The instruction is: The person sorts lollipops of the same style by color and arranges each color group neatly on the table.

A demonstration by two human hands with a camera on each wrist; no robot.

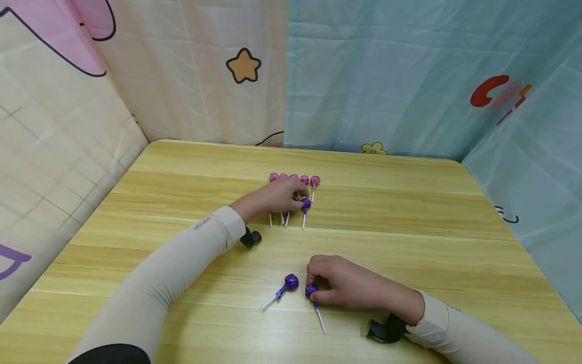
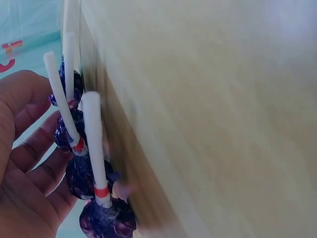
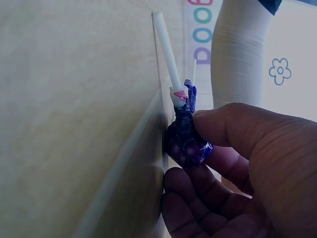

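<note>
On the wooden table, a row of pink lollipops lies with a row of purple ones in front, partly hidden under my left hand (image 1: 282,195). The thumb and forefinger of that hand pinch the head of the rightmost purple lollipop (image 1: 306,203), its white stick pointing towards me. Other purple lollipops (image 2: 108,218) line up beside those fingers in the left wrist view. Nearer to me, my right hand (image 1: 345,283) pinches a second purple lollipop (image 3: 185,146) by its wrapped head, against the tabletop. Just left of it lies a loose purple lollipop (image 1: 291,282), stick slanting down to the left.
The table (image 1: 409,212) is light wood with rounded back corners. Printed curtains (image 1: 386,76) hang behind it and at both sides. A black wrist device (image 1: 250,237) sits under the left wrist, another (image 1: 385,329) under the right.
</note>
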